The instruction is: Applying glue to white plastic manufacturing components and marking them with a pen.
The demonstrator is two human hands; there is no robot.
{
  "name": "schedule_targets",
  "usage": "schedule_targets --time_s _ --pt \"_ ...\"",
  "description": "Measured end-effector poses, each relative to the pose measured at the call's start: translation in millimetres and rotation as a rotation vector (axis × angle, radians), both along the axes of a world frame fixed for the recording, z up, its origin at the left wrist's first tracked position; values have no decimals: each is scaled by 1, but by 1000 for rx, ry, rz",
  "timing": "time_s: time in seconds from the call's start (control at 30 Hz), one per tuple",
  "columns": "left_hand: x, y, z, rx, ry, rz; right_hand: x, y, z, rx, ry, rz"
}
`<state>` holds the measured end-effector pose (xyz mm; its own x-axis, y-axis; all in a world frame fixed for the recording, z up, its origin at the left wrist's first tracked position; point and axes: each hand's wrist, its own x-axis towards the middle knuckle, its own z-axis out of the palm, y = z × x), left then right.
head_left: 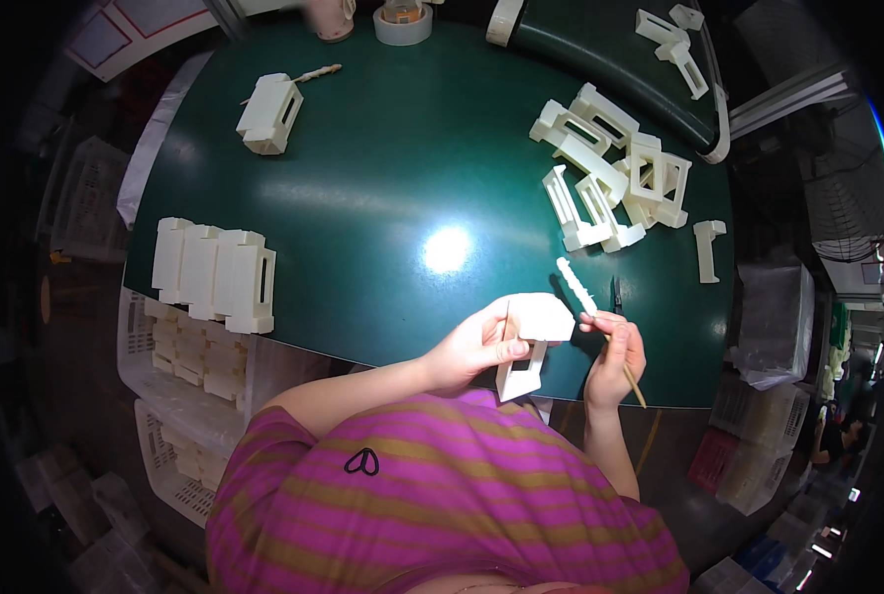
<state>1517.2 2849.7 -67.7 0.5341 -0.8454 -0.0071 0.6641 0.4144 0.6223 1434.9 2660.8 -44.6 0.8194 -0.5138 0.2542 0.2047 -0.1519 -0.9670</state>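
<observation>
My left hand [473, 346] is closed around a cream-white plastic housing [541, 319] with a rectangular opening, held up over the table's near edge. In my closed right hand [615, 358] is a thin wooden stick [576, 287], its upper end wrapped in white material and pointing up and to the left. The wrapped end is just to the right of the housing, apart from it. A slim dark tool [616, 295] lies on the green table [382, 198] beyond my right hand; its kind is hard to make out.
Jumbled white housings [600, 168] lie at the right, with a single piece [708, 250] near the edge. Three housings [214, 274] stand in a row at left. Another housing [270, 114] sits beside a wrapped stick [318, 72]. A conveyor belt [610, 69] runs behind; crates [179, 465] hold more parts.
</observation>
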Motion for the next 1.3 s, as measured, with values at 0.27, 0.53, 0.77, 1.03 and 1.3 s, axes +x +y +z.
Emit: schedule_targets --time_s 0.27,0.53,0.77,1.03,1.3 --pt "10 15 5 -1 -11 -9 8 6 2 598 -48 171" --pt "20 23 9 -29 -201 -12 24 6 8 553 -32 251" --pt "33 31 19 118 -76 -2 21 14 26 492 -115 379" --pt "25 36 22 345 -539 -77 27 14 28 301 39 271" --pt "32 39 10 475 -800 219 34 23 25 406 2 363"
